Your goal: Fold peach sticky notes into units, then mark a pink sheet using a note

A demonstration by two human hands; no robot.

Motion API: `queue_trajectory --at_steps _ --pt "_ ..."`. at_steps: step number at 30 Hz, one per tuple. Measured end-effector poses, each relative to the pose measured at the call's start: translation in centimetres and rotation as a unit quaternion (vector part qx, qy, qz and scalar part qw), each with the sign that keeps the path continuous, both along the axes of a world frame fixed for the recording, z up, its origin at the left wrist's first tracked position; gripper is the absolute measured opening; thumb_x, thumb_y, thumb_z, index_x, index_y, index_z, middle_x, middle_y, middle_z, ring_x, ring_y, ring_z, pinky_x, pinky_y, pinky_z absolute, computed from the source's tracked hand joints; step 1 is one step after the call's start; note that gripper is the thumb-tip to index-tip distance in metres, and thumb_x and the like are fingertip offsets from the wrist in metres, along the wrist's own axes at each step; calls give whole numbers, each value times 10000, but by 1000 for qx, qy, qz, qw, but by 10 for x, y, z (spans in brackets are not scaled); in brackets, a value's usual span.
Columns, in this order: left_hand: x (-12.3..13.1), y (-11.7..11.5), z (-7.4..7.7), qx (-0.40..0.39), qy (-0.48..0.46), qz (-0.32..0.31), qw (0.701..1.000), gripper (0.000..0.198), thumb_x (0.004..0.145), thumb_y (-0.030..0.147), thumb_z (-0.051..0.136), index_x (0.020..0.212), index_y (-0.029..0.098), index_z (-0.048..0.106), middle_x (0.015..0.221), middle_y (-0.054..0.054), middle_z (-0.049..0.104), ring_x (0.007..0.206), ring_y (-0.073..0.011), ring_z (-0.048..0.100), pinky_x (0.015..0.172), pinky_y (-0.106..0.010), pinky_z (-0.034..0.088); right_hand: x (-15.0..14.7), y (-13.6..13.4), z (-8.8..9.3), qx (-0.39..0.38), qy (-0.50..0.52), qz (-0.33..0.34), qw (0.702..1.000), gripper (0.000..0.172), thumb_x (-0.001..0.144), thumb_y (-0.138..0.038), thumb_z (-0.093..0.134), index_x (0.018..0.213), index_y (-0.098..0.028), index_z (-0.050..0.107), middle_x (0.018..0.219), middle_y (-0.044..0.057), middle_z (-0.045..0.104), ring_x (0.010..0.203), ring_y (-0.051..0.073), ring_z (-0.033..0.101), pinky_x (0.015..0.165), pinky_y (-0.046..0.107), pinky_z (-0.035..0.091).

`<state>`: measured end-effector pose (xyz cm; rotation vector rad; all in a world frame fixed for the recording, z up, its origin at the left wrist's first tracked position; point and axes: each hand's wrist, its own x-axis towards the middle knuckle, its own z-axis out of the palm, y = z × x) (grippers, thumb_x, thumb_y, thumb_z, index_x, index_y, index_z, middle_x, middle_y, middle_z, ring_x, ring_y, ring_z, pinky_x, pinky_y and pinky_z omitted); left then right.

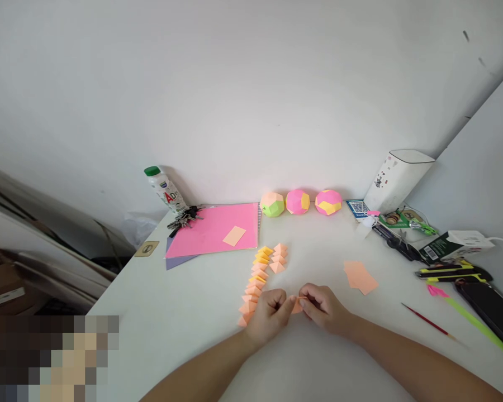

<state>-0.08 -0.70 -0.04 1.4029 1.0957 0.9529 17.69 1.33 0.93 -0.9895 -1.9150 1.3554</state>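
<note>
Pinching tight: left hand [270, 314] and right hand [323, 307] both hold little orange paper [297, 305] between them. I see row of folded papers [256, 282] just beside left hand.

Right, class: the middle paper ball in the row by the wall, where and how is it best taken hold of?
Probably from above and in front, with a light, spread grip round the upper half of the middle ball. It is round with no handle, the green-and-peach ball and the other pink ball flank it closely, and the wall stands behind.
</note>
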Motion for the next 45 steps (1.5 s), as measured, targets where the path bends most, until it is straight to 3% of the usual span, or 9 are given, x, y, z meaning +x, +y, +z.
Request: queue_trajectory --at_steps 6,9,12,18,24,32,36,40,45 --pt "-2 0 9 -8 -8 29 1000 577 892 569 402 459 189 403 421 12 456 423 -89 380 452 -224 318 -1 -1 4 25 17 -61 998 273 916 -417 431 735 -213 447 563 -20 525 486 115 480 455 232 385" --pt "-2 1 10 -19 -38 6 999 586 899 582 376 484 178 471 445 -2 479 445 -101 423 472 -230 350 -2 -2 2 103 11 -99 990 240 925 -376 438 756 -214 493 568 -11 536 491 121 497 468 240 407" --pt "-3 1 10 -24 -61 -33 997 503 881 584 423 646 161 561 557 -12 540 506 -115 479 501 -234 381 -3 -3 0 204 2 -75 976 193 928 -285 440 780 -217 543 619 19 586 497 126 490 477 254 415" --pt "-2 2 11 -42 -32 -20 998 458 890 579 405 652 190 456 545 19 514 488 -107 441 486 -230 357 -1 -5 -3 277 9 -22 960 154 914 -199 451 884 -224 600 994 117 660 804 198 637 684 338 533" --pt "0 1 10 -71 -48 5 996 440 881 607 391 698 207 419 533 31 526 484 -115 461 495 -236 368 0 -4 -10 277 -13 -58 959 113 890 -287 529 978 -223 560 1191 151 558 808 195 621 647 327 561" --pt "-2 3 10 -79 -89 7 993 429 885 589 408 700 203 435 525 28 522 489 -114 456 508 -242 366 0 -3 -6 216 25 -36 975 115 911 -265 506 1011 -222 541 1070 117 584 881 193 603 567 253 535" --pt "-2 2 10 -73 -87 1 994 421 895 569 409 698 199 444 529 25 519 495 -110 450 508 -239 361 -1 -3 -3 212 22 -34 976 60 924 -243 464 909 -226 520 931 82 597 763 166 582 543 246 495" --pt "-2 2 12 -62 -88 -14 994 421 897 565 409 714 191 470 533 28 506 495 -107 442 505 -234 356 -1 -3 -3 220 2 -34 975 147 938 -223 391 817 -228 476 815 53 570 681 156 535 578 270 467" --pt "-1 2 11 -44 -89 -19 995 408 909 538 410 714 185 467 542 34 491 492 -98 426 499 -226 348 -1 -3 -4 229 20 -50 972 121 934 -217 393 837 -223 465 860 56 571 669 143 536 563 254 455"
